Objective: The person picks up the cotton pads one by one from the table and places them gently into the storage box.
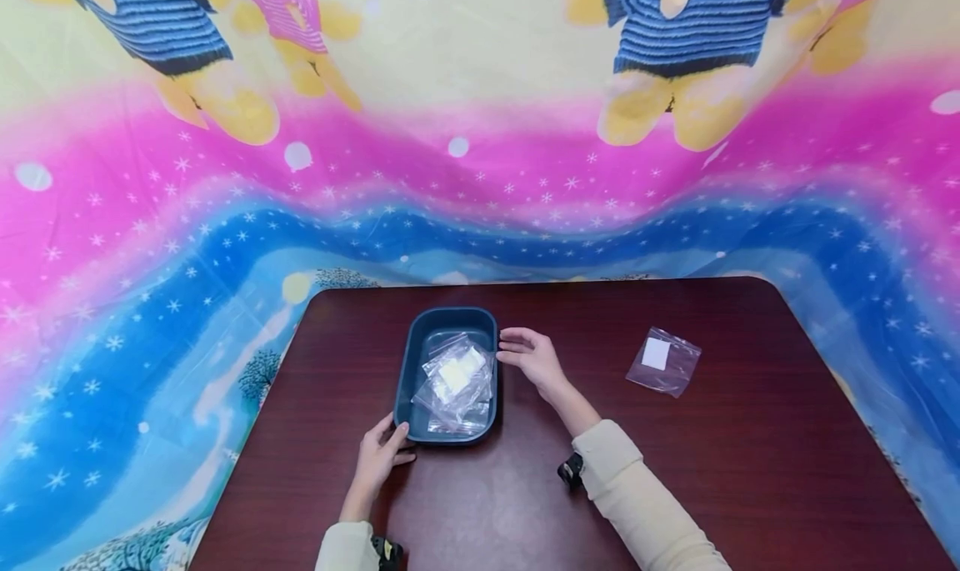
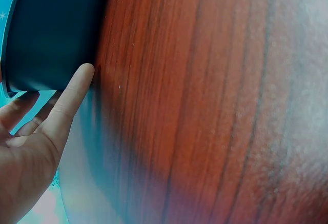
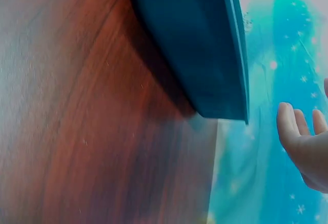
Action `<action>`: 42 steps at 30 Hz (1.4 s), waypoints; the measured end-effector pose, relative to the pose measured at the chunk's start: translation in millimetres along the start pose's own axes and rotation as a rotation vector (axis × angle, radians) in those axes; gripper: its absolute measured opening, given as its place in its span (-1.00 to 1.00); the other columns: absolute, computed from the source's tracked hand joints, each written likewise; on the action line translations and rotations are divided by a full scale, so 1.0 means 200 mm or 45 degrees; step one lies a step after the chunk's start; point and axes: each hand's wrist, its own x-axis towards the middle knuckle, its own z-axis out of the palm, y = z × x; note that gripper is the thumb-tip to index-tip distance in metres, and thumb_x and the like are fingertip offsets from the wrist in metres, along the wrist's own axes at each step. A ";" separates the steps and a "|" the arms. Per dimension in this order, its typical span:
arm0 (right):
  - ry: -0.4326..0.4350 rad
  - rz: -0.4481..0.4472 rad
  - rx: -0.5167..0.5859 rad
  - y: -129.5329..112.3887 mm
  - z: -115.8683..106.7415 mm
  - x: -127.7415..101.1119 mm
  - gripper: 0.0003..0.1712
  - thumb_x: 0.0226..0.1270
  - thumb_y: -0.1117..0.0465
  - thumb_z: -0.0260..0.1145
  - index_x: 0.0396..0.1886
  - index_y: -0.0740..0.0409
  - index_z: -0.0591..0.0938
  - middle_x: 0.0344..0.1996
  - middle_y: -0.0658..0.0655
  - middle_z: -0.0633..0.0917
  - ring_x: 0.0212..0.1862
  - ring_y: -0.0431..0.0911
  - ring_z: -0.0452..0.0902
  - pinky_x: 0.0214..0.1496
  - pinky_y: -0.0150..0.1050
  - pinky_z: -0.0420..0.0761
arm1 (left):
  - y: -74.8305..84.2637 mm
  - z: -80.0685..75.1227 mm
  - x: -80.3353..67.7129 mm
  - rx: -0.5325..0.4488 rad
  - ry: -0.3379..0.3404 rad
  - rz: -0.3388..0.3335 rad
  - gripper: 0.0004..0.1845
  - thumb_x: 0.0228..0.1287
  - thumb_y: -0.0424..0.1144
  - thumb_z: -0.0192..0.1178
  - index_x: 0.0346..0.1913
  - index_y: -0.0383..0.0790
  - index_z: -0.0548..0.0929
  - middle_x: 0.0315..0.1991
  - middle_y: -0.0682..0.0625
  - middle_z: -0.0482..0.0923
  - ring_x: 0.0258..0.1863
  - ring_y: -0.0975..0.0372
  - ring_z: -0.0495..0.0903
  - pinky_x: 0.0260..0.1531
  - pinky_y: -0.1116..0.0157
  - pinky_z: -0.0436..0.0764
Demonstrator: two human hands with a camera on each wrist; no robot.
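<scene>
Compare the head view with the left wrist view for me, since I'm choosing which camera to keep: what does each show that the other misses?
Only the head view shows the clear bags inside the tray, a loose bag at the right, and the right hand. Only the left wrist view shows the thumb touching the tray's outer wall. Both show the left hand, the blue tray and the table.

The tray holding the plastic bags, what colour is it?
The tray is dark teal blue, clearest in the head view.

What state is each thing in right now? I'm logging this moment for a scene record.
Tray: upright on the table, holding clear bags.
Bags in tray: piled loosely.
Lone bag: flat on the table, apart.
Left hand: open, touching the tray's near corner.
Right hand: open, beside the tray's right rim.
</scene>
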 end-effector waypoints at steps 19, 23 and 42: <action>-0.096 -0.145 -0.331 -0.07 -0.32 -0.06 -0.37 0.08 0.32 0.37 0.18 0.30 0.40 -0.03 0.36 0.53 -0.03 0.20 0.49 -0.22 -0.38 0.60 | -0.01 -0.01 0.00 -0.013 -0.013 0.003 -0.46 0.33 -0.29 0.04 0.27 -0.52 0.22 -0.03 -0.50 0.41 -0.24 -0.10 0.59 -0.41 0.13 0.67; -0.102 -0.171 -0.339 -0.08 -0.38 -0.07 -0.35 0.07 0.35 0.37 0.19 0.32 0.38 -0.04 0.38 0.52 -0.03 0.23 0.48 -0.23 -0.41 0.58 | -0.01 -0.01 0.00 -0.009 -0.014 0.016 -0.46 0.33 -0.29 0.04 0.26 -0.55 0.21 -0.04 -0.53 0.40 -0.25 -0.11 0.59 -0.42 0.10 0.66; 0.054 -0.270 -0.685 -0.21 -0.66 -0.17 -0.36 0.06 0.28 0.40 0.15 0.35 0.41 -0.18 0.32 0.54 -0.24 -0.05 0.53 -0.34 -0.45 0.54 | -0.01 -0.01 0.01 -0.019 -0.014 0.007 -0.48 0.33 -0.33 0.02 0.27 -0.50 0.22 -0.05 -0.50 0.42 -0.24 -0.11 0.58 -0.41 0.13 0.67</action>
